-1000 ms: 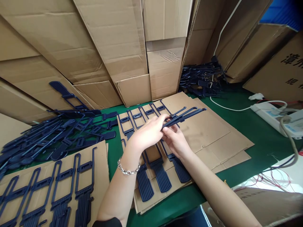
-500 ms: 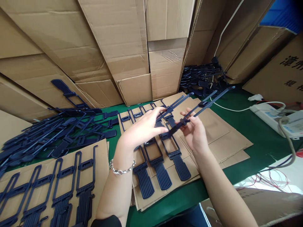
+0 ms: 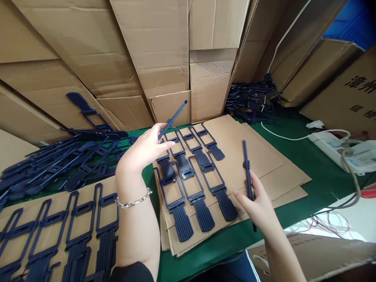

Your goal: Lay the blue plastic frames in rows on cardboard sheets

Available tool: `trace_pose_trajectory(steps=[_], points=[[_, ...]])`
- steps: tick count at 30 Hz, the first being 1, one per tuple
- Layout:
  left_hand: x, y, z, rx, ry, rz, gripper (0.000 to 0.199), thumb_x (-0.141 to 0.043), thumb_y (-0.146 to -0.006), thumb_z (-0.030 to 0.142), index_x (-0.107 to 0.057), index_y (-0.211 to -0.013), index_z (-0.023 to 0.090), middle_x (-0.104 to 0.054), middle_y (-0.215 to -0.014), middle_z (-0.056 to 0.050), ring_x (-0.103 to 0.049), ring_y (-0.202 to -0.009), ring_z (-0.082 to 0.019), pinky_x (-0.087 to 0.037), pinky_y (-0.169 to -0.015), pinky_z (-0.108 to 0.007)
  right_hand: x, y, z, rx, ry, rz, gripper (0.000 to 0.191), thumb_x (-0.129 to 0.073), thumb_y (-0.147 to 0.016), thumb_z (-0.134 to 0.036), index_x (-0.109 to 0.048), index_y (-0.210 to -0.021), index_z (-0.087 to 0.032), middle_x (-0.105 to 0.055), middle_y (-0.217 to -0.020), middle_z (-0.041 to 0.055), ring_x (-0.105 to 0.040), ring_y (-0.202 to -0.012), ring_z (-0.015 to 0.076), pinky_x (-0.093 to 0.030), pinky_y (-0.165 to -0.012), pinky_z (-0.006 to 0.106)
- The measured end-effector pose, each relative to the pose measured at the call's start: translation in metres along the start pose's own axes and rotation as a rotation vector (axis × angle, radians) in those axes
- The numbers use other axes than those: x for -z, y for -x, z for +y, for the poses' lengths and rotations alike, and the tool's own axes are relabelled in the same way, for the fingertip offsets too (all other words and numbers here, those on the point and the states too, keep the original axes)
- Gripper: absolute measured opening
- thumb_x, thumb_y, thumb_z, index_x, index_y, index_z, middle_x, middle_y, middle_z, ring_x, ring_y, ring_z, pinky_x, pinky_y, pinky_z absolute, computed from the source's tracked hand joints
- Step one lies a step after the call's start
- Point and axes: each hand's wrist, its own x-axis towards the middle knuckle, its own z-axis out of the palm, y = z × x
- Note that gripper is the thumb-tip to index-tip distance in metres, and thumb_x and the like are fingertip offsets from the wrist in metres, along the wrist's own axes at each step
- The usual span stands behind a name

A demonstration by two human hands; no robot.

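Observation:
My left hand (image 3: 147, 147), with a chain bracelet at the wrist, grips a dark blue plastic frame part (image 3: 176, 117) seen nearly edge-on, tilted up to the right. My right hand (image 3: 256, 197) holds another dark blue part (image 3: 247, 172) edge-on and almost upright, over the right of the cardboard. Between the hands, two rows of similar parts, each an open frame with a ribbed paddle (image 3: 202, 214), lie on cardboard sheets (image 3: 232, 137). The far-row parts nearest my left hand are partly covered by it.
Left of my left arm, more parts lie in a row on another cardboard sheet (image 3: 17, 207). Behind them is a tangled pile (image 3: 58, 156); a second pile (image 3: 249, 100) lies at the back right. Cardboard walls (image 3: 158, 47) stand behind. A white power strip (image 3: 337, 150) with cables is at right.
My hands have moved apart, my left hand to the left and my right hand right and nearer me. Each carries one part, now turned edge-on. The view has shifted slightly.

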Motion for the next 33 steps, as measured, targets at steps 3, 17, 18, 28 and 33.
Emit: trace_pose_trajectory(steps=[3,17,18,28,33], points=[[0.003,0.002,-0.004,0.018,-0.015,0.012,0.064,-0.057,-0.075,0.046,-0.038,-0.132,0.024,-0.049,-0.129,-0.007,-0.051,-0.11,-0.023,-0.039,-0.094,-0.033,-0.011,0.014,-0.007,0.014,0.121,-0.08,0.074,-0.059,-0.072,-0.044,-0.03,-0.137,-0.022,-0.05,-0.121,0.0103,-0.053,-0.101,0.0238,-0.045,-0.087,0.04],[0.003,0.003,-0.009,0.033,0.016,-0.036,0.064,-0.056,-0.074,0.048,-0.038,-0.131,0.026,-0.051,-0.126,-0.006,-0.051,-0.11,-0.024,-0.04,-0.091,-0.033,-0.032,0.029,-0.003,0.176,0.341,-0.135,0.059,-0.054,-0.076,-0.03,-0.032,-0.131,-0.022,-0.052,-0.107,0.0095,-0.052,-0.101,0.0271,-0.046,-0.085,0.044],[0.003,0.003,-0.009,0.034,0.018,-0.041,0.065,-0.057,-0.073,0.049,-0.038,-0.131,0.026,-0.051,-0.126,-0.006,-0.051,-0.11,-0.024,-0.041,-0.091,-0.033,-0.032,0.03,-0.002,0.173,0.342,-0.138,0.059,-0.054,-0.076,-0.029,-0.033,-0.131,-0.022,-0.052,-0.107,0.0091,-0.052,-0.101,0.0269,-0.046,-0.085,0.043],[0.001,-0.001,-0.016,0.014,0.013,-0.053,0.068,-0.056,-0.072,0.052,-0.037,-0.132,0.025,-0.049,-0.129,-0.006,-0.049,-0.113,-0.024,-0.04,-0.092,-0.033,-0.03,0.034,0.0,0.194,0.342,-0.162,0.059,-0.053,-0.075,-0.025,-0.033,-0.13,-0.022,-0.05,-0.11,0.009,-0.053,-0.1,0.0248,-0.047,-0.085,0.041],[0.001,-0.003,-0.017,0.018,0.01,-0.054,0.065,-0.056,-0.072,0.051,-0.04,-0.129,0.024,-0.052,-0.124,-0.006,-0.051,-0.109,-0.024,-0.041,-0.09,-0.032,-0.029,0.034,0.003,0.225,0.331,-0.17,0.06,-0.053,-0.074,-0.024,-0.032,-0.131,-0.022,-0.051,-0.109,0.009,-0.053,-0.1,0.0251,-0.047,-0.085,0.042]])
